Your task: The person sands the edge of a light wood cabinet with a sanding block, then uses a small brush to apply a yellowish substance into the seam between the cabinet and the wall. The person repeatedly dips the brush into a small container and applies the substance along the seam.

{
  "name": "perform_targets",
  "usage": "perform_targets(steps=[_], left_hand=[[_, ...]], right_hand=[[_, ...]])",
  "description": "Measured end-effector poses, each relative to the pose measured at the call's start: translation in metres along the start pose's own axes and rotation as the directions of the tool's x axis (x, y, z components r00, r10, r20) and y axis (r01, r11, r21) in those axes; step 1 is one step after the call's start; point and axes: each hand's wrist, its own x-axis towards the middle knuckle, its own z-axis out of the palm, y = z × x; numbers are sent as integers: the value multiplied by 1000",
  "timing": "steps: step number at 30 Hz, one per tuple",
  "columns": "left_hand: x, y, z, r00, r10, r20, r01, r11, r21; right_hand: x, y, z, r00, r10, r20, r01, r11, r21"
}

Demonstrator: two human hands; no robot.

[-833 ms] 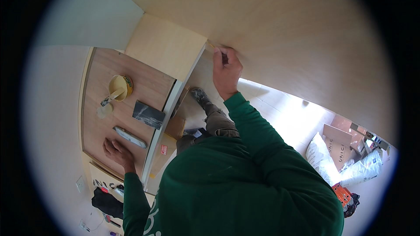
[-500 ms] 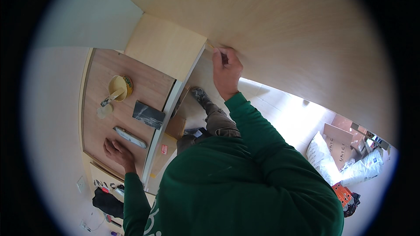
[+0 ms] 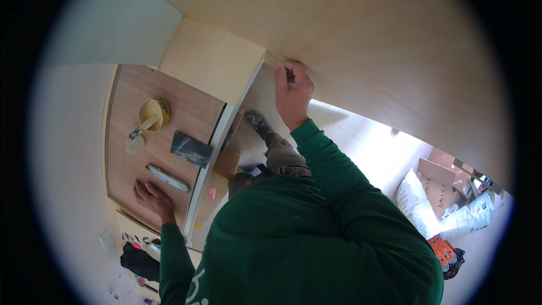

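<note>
My right hand (image 3: 293,93) is raised at the corner where a small wooden box shelf (image 3: 212,56) meets a large pale wood panel (image 3: 372,34); its fingers pinch something thin and yellowish, too hidden to name. My left hand (image 3: 152,197) lies with fingers apart on a reddish wooden board (image 3: 135,79), just below a grey utility knife (image 3: 168,178). Higher on that board are an open tin of cream paste (image 3: 154,112) with a flat blade in it, a round cream patch (image 3: 134,146) and a dark marbled rectangular piece (image 3: 191,149).
My legs stand on a pale tiled floor (image 3: 355,130). At the lower right are cardboard (image 3: 435,186), white sacks (image 3: 466,214) and an orange object (image 3: 443,251). A black cloth (image 3: 138,261), small items and a wall socket (image 3: 105,239) are at the lower left.
</note>
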Motion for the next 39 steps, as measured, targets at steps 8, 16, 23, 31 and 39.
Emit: perform_targets(steps=[8, 16, 23, 31, 39], left_hand=[[1, 0, 0, 1000, -2, 8, 2, 1000, 7], [1, 1, -1, 1000, -5, 9, 5, 1000, 8], [0, -2, 0, 1000, -7, 14, 7, 1000, 1], [0, -1, 0, 1000, -9, 20, 9, 1000, 4], [0, 1, -1, 1000, 0, 12, 0, 1000, -1]], right_hand=[[-3, 0, -2, 998, 23, 58, -24, 1000, 13], [0, -1, -2, 999, 22, 39, -22, 1000, -1], [-7, -3, -6, 997, 48, 67, -48, 999, 4], [-3, 0, -2, 997, 30, 66, -30, 1000, 6], [-3, -5, -3, 999, 16, 47, -17, 1000, 18]])
